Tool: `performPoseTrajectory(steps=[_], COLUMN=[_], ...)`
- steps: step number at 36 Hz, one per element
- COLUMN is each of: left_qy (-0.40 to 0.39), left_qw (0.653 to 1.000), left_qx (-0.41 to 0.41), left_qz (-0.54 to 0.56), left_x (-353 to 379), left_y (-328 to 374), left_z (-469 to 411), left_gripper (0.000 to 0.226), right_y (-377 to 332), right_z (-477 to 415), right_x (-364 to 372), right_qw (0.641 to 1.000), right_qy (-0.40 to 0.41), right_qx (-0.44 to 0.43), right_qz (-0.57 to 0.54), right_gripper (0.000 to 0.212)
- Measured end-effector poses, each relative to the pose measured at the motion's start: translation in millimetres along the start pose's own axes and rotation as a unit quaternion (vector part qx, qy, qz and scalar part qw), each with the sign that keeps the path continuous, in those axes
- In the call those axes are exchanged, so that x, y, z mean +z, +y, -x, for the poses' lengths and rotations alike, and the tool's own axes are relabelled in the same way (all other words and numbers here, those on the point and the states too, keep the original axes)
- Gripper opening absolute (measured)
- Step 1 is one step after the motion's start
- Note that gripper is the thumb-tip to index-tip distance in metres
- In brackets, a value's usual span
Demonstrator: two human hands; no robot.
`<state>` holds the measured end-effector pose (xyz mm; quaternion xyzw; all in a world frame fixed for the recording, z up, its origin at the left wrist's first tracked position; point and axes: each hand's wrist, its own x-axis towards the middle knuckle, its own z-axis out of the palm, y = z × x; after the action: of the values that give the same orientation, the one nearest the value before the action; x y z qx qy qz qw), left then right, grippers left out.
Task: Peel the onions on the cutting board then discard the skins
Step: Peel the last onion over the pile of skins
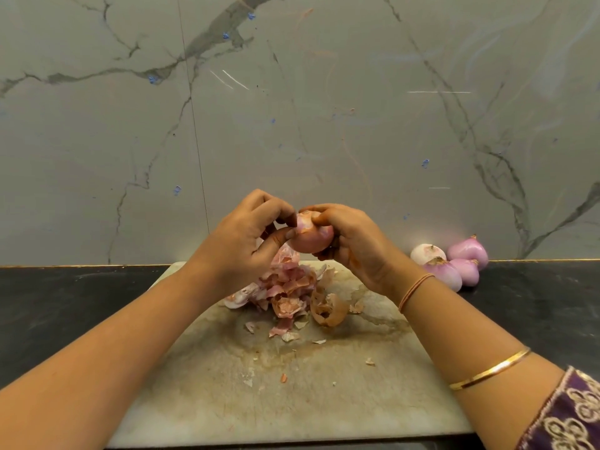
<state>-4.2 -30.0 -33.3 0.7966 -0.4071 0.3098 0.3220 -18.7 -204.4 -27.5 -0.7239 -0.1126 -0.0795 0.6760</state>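
Observation:
A pink onion (310, 237) is held in the air above the far end of the stained cutting board (292, 384). My right hand (354, 245) grips it from the right and from below. My left hand (240, 241) pinches a flap of skin at the onion's upper left between thumb and fingers. Under the hands lies a pile of pink and brown onion skins (289, 293), with small scraps scattered toward me on the board.
Several peeled purple onions (454, 263) lie on the black counter (65, 303) to the right of the board, against the grey marble wall (292, 108). The counter runs left and right of the board.

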Motion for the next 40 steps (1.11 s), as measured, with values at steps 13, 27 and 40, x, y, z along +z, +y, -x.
performPoseTrajectory(steps=[13,27,40], left_qy=[-0.067,-0.006,0.012], left_qw=[0.996,0.998,0.999], left_qx=[-0.019,0.013,0.025], left_qz=[-0.047,-0.060,-0.040], left_x=[-0.9,1.1,-1.9], left_y=[0.9,-1.3,-4.9], left_z=[-0.8,1.9,1.8], left_gripper=[0.013,0.028,0.035], right_y=[2.4,-3.1,-0.8], right_z=[-2.9,-2.0,-0.4], right_x=[1.0,-5.3,-5.4], right_qw=[0.997,0.972,0.983], right_qy=[0.027,0.012,-0.040], right_qx=[0.038,0.091,0.078], right_qz=[-0.064,-0.217,-0.160], right_gripper=[0.032,0.032,0.030])
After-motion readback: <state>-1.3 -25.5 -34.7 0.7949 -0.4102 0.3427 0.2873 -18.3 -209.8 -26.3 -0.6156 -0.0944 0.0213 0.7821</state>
